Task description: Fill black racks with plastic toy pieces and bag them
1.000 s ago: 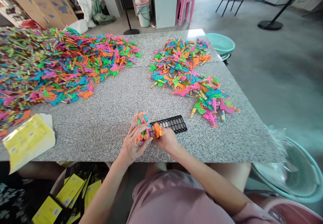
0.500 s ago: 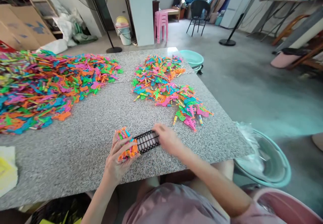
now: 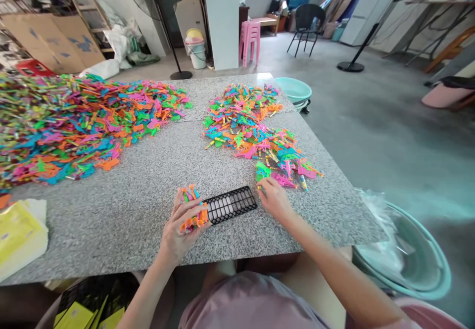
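Note:
A narrow black lattice tray (image 3: 233, 204) lies on the speckled tabletop in front of me. Over its left end is my left hand (image 3: 178, 225), its fingers wrapped round a bunch of small bright plastic toys (image 3: 193, 215) with orange ends showing. Bare slots show along the rest of the tray. Beyond the tray's right end, my right hand (image 3: 276, 201) has its fingertips closed on a green plastic toy (image 3: 262, 170) with a yellow tube, at the near edge of a loose heap of toys (image 3: 252, 126). The fingertips are partly hidden.
A larger heap of toys (image 3: 89, 121) covers the left back of the table. Yellow printed cards (image 3: 22, 230) lie at the left edge. A green basin with plastic bags (image 3: 419, 255) stands off the right edge, and a teal basin (image 3: 293, 89) beyond the far right corner.
My right hand has left the tray's right end, gone to the near heap and drawn the green toy slightly leftward. My left hand stays on the bunch. The view has shifted a little.

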{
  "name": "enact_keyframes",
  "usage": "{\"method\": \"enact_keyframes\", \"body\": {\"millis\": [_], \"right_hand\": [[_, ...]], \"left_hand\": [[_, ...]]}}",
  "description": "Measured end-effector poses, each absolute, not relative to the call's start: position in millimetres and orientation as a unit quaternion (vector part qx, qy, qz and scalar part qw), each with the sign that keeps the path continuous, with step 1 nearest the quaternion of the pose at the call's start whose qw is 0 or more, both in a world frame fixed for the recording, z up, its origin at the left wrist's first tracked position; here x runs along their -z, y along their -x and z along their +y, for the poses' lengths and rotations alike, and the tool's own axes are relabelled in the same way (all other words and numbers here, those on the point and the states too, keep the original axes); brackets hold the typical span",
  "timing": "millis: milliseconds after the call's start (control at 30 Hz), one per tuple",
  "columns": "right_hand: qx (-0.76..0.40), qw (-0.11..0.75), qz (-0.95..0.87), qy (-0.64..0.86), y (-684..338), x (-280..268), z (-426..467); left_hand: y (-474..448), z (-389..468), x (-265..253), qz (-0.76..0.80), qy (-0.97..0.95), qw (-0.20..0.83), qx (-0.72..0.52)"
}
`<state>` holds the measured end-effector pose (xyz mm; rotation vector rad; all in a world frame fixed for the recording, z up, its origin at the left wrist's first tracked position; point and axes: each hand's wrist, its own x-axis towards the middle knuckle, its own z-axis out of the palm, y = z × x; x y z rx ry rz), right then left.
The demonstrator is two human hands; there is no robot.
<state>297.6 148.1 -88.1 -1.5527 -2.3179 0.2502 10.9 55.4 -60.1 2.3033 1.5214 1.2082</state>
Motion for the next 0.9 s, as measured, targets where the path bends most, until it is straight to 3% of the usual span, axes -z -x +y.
{"method": "enact_keyframes", "body": {"millis": [133, 200, 400, 533, 700, 900], "right_hand": [[-0.116, 0.113, -0.715, 0.68, -295, 84, 163], [-0.165, 0.125, -0.69, 0.694, -299, 80, 169], [-0.472, 0.362, -0.562, 0.575, -301, 79, 158], [-0.556, 0.39, -0.505, 0.533, -278, 88, 147], [-0.563, 0.395, -0.502, 0.524, -266, 94, 158], [-0.419, 0.36, -0.612, 0.565, -300, 89, 192]], "left_hand": [[-12, 57, 59, 0.494, -0.763, 0.055, -0.413], [-12, 55, 58, 0.494, -0.762, 0.061, -0.414], [-11, 53, 55, 0.492, -0.766, 0.077, -0.407], [-11, 54, 58, 0.495, -0.765, 0.074, -0.405], [-10, 54, 60, 0.5, -0.763, 0.07, -0.404], [-13, 53, 59, 0.504, -0.762, 0.065, -0.402]]}}
